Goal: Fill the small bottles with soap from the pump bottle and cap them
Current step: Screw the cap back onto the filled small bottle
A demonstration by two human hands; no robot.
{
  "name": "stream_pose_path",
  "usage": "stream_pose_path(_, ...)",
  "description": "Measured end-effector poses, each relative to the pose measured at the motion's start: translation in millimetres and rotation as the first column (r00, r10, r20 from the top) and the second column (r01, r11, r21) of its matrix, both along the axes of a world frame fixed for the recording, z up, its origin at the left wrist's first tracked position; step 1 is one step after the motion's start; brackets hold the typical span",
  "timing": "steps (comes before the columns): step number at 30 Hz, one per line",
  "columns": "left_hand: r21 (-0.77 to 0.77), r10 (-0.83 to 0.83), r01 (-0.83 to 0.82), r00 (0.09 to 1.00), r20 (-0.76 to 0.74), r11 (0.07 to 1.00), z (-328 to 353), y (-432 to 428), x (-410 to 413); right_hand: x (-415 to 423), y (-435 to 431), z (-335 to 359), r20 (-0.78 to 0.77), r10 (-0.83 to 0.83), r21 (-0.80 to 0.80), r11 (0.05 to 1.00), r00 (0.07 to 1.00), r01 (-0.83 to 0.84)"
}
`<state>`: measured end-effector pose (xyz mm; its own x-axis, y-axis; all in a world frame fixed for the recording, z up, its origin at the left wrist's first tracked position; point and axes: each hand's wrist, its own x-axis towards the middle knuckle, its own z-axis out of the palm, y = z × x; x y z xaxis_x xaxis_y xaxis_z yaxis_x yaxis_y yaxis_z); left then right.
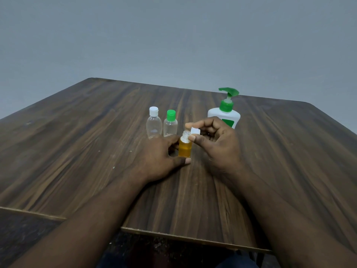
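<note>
Amber-filled bottle (185,147) stands uncapped, gripped by left hand (156,159); right hand (216,140) pinches white cap (195,130) beside its neck.

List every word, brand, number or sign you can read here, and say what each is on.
None can be read.
Pump bottle: a green label, partly behind the right hand, no letters can be made out.
White-capped bottle, green-capped bottle and the open amber bottle in the left hand: no print visible.
White cap in the right hand: no print visible.
</note>
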<state>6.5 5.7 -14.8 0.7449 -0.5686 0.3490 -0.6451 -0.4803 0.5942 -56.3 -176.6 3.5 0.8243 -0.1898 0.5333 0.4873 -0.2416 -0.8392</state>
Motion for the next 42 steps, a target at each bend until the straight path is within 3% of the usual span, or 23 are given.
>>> stream_pose_path(6,0.023,-0.076,0.075,0.995,0.065,0.997,-0.6,-0.9,-2.3,-1.1,-1.0,0.8,0.017,0.044,-0.156,0.987,0.999,-0.041)
stream_pose_path(13,0.034,-0.07,0.068,0.995,0.066,0.997,-4.4,-1.7,0.0,-3.7,1.7,2.9,0.048,0.042,-0.125,0.991,0.998,-0.035)
stream_pose_path(30,0.015,-0.03,0.029,0.998,0.059,0.999,-0.3,-2.7,-2.5,-7.7,2.2,1.0,0.062,-0.077,-0.264,0.96,0.995,0.091)
stream_pose_path(36,0.027,0.02,-0.02,0.999,0.028,0.999,-1.9,-3.5,0.2,-10.7,-5.3,2.2,0.183,-0.364,-0.15,0.908,0.913,0.392)
stream_pose_path(38,0.017,0.025,-0.026,0.999,0.027,1.0,-3.8,-3.6,1.7,-10.5,-5.1,1.7,0.168,-0.339,-0.166,0.916,0.926,0.366)
stream_pose_path(42,-0.005,0.02,-0.02,0.999,0.05,1.0,-3.4,-2.4,0.5,-8.6,3.7,0.2,0.057,-0.125,-0.232,0.963,0.991,0.135)
